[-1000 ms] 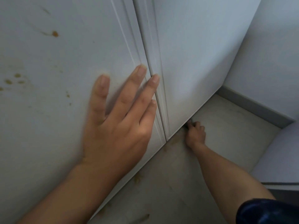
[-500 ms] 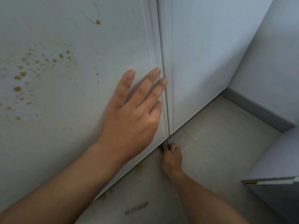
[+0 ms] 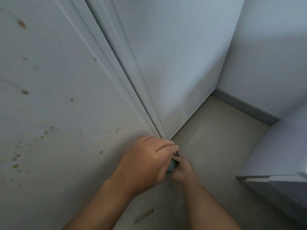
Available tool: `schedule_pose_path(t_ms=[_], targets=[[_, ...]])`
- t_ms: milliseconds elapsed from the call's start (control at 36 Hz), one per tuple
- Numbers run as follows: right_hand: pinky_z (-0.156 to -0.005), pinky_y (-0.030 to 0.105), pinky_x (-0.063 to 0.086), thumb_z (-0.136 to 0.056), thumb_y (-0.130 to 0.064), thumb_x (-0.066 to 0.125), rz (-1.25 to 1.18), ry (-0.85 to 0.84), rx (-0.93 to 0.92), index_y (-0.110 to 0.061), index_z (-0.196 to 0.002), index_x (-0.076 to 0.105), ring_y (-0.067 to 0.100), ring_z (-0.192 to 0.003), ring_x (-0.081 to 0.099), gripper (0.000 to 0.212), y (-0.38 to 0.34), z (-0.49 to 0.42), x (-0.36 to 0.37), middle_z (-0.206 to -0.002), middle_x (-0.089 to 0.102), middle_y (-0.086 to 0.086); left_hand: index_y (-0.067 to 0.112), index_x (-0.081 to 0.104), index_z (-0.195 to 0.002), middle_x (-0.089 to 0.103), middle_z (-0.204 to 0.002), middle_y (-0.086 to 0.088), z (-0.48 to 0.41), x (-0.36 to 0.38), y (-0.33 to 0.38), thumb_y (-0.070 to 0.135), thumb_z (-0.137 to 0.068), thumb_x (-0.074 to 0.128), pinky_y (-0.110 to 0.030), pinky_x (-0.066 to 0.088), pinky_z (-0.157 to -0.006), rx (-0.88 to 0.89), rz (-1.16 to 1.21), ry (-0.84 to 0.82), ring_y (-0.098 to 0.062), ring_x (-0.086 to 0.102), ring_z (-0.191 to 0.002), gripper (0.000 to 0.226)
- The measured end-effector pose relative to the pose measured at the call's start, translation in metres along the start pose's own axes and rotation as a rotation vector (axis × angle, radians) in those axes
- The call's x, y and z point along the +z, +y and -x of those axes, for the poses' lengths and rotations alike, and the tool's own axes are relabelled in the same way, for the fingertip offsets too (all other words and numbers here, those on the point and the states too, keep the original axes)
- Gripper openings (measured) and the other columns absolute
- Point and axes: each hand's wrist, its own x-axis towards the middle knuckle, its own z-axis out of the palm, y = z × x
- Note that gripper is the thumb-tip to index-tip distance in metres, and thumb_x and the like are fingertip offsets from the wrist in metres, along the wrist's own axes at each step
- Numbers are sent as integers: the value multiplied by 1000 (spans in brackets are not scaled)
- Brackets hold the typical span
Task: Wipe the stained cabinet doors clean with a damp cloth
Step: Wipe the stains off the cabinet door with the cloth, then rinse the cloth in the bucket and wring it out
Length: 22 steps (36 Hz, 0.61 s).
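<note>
The left cabinet door [image 3: 63,90] is white and spattered with brown stains. The right cabinet door [image 3: 174,67] beside it looks unstained. Down at the foot of the seam between them, my left hand [image 3: 146,161] and my right hand [image 3: 181,168] meet, fingers curled. Between them shows a small bit of a teal cloth [image 3: 172,166], mostly hidden by both hands. My right hand grips it from below; my left hand's fingers curl over it from above.
A pale tiled floor [image 3: 216,146] with a brown smear [image 3: 143,215] lies below the doors. A white wall with a grey skirting board [image 3: 244,107] closes the right side. Another white cabinet edge [image 3: 272,178] juts in at lower right.
My left hand left the door face, where it lay flat, and dropped to the door's bottom corner, curling onto the cloth. My right hand stayed low by the seam. The view swung.
</note>
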Motion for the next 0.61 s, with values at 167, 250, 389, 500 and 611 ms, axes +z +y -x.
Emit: schedule_pose_path(t_ms=[167,250,389,500,611], targets=[[-63,49,62,-68,3,65,-402,87,-84,-14,-118,66,32,-78,73,52,-49,149,54,-101,70,18,28,74,-123,73,-113,16,-4,-67,43,48,-94,52,-24,52,-91,-603,481,-160,1,67,-102,42],[-64,46,62,-78,1,46,-364,52,-101,-15,-101,75,30,-75,72,41,-79,255,108,-93,72,15,37,69,-124,71,-117,20,-20,-125,63,40,-95,65,-19,52,-93,-886,746,-179,6,65,-104,29],[-90,49,51,-88,-8,44,-238,-132,-90,-8,-115,70,37,-96,66,37,-110,425,206,-105,67,20,35,71,-113,75,-117,8,-64,-259,99,25,-104,63,-26,57,-91,-1194,1113,-270,-6,72,-105,16],[-96,51,47,-85,-22,71,-94,-283,-103,-7,-136,51,38,-106,59,57,-132,551,298,-114,59,20,30,73,-120,74,-123,-1,-79,-400,125,37,-100,68,-40,58,-96,-1296,1412,-411,-21,71,-112,23],[-88,48,49,-82,-17,76,143,-319,-94,-11,-132,59,36,-99,57,53,-139,639,370,-110,55,20,24,69,-128,75,-122,1,-65,-508,143,43,-88,78,-44,58,-100,-1254,1551,-332,-19,69,-117,45]])
